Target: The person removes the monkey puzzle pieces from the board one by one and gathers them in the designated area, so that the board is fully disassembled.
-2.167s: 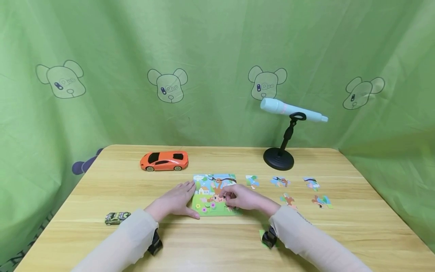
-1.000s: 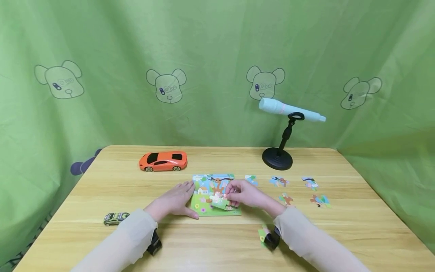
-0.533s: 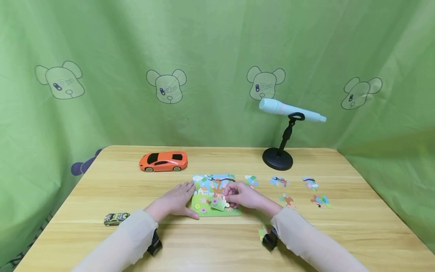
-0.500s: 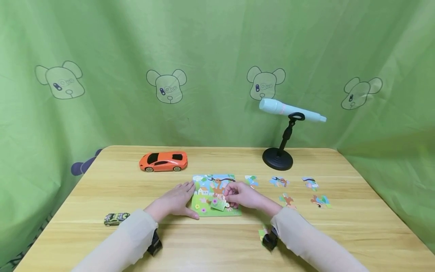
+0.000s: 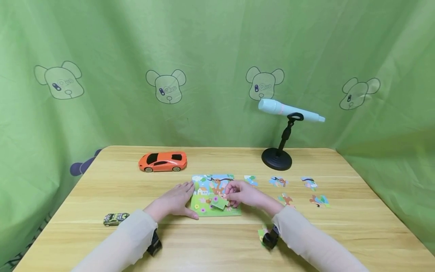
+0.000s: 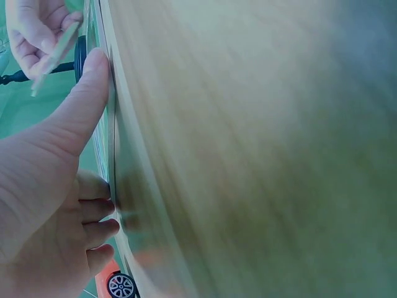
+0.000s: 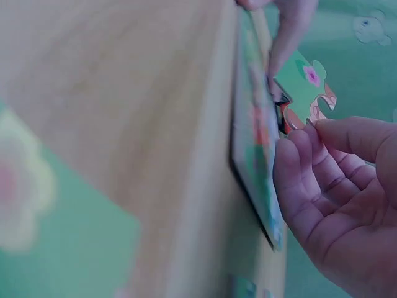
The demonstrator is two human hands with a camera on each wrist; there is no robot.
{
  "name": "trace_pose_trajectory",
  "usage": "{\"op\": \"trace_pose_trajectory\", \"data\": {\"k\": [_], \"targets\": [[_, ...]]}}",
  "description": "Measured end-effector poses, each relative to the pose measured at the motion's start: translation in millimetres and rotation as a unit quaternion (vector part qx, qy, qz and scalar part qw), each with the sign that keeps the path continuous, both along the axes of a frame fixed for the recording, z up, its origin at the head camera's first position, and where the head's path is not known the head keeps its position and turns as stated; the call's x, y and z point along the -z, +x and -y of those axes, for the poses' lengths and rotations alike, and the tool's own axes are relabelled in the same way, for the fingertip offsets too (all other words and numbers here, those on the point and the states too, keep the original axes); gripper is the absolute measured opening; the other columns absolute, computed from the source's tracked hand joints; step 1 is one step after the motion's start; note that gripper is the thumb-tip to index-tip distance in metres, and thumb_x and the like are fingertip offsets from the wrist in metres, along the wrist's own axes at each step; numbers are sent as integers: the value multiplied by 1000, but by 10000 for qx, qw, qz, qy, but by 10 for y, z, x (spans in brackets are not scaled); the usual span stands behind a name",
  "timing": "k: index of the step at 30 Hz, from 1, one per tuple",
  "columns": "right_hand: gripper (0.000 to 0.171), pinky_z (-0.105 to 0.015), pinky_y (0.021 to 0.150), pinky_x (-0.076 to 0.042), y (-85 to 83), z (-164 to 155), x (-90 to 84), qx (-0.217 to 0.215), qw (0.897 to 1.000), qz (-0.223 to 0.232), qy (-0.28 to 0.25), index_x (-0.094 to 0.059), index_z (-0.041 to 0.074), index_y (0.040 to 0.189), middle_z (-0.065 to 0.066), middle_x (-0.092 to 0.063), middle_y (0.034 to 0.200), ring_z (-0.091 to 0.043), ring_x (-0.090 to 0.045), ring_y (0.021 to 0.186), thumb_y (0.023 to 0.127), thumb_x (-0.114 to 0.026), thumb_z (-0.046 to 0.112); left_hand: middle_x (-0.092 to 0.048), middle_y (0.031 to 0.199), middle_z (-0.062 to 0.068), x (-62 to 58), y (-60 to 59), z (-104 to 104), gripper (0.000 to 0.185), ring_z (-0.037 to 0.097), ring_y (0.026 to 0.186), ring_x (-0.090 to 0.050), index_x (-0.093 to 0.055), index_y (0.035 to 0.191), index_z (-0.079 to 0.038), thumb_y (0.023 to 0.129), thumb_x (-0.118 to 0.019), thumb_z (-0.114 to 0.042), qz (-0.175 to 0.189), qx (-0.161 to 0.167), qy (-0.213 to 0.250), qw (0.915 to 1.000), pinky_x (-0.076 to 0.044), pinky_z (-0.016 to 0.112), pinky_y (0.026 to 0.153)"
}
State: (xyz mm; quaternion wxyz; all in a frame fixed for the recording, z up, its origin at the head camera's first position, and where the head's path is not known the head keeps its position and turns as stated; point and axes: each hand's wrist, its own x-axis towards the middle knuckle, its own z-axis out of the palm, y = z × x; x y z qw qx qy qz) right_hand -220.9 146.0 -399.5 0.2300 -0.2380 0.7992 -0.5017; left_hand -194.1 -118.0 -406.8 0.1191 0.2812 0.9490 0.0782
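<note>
Right hand [image 5: 245, 195] pinches a green piece [image 5: 219, 203], tilted just above the puzzle [image 5: 204, 207]. Left hand [image 5: 176, 200] lies flat, fingers straight, touching the puzzle's left edge.

The right hand [image 7: 338, 192] fills the lower right corner, palm open to the camera, its fingers [image 7: 298, 164] loosely bent. At their tips sits a green puzzle piece [image 7: 302, 87] with a pink flower printed on it, pinched between those fingertips and the thumb [image 7: 290, 31] that comes down from the top edge. The piece stands tilted, lifted off the puzzle board [image 7: 254, 143], whose dark edge runs just beside the fingers on their far side. Beyond the board lies the blurred wooden table [image 7: 124, 112]. Away from the fingers, at the lower left, a large green piece [image 7: 56, 242] with a pale flower lies out of focus
</note>
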Motion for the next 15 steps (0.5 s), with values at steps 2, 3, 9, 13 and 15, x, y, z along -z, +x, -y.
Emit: {"op": "trace_pose_trajectory", "data": {"k": [2, 3, 9, 13, 15], "targets": [[10, -36, 61, -55, -2, -45, -43, 51, 10000, -1, -57, -55, -6, 90, -11, -57, 75, -23, -58, 65, 88, -58, 3, -18, 148, 21, 2, -1, 0, 105, 34, 135, -17, -24, 142, 6, 73, -61, -63, 0, 5, 3, 10000, -14, 42, 110], [10, -37, 62, -55, -3, -74, -67, 71, 9999, -25, -76, -55, -6, 90, -12, -57, 75, -24, -58, 65, 88, -58, 4, -18, 148, 21, 2, -2, -1, 105, 34, 135, -17, -24, 142, 6, 73, -61, -63, -4, 4, 2, 10000, -14, 42, 110], [9, -41, 64, -53, 15, -332, -188, 217, 9996, -177, 76, -56, -3, 90, -12, -58, 75, -24, -57, 67, 89, -57, 6, -18, 148, 22, 4, -3, 2, 105, 35, 135, -17, -24, 142, 6, 72, -61, -63, -6, -7, 14, 10000, -14, 42, 110], [8, -41, 63, -52, 48, -586, -220, 264, 9990, -305, 211, -58, -2, 89, -14, -59, 74, -28, -57, 66, 88, -57, 6, -18, 148, 22, 4, 2, 4, 105, 35, 135, -17, -24, 142, 7, 72, -62, -63, 1, -1, 46, 10000, -14, 43, 110], [8, -40, 62, -53, 70, -735, -231, 232, 9986, -403, 268, -58, -2, 89, -15, -60, 73, -29, -58, 66, 88, -57, 6, -18, 148, 22, 5, 4, 4, 105, 35, 135, -17, -25, 142, 7, 72, -62, -63, -12, 8, 47, 10000, -14, 43, 110]]}}
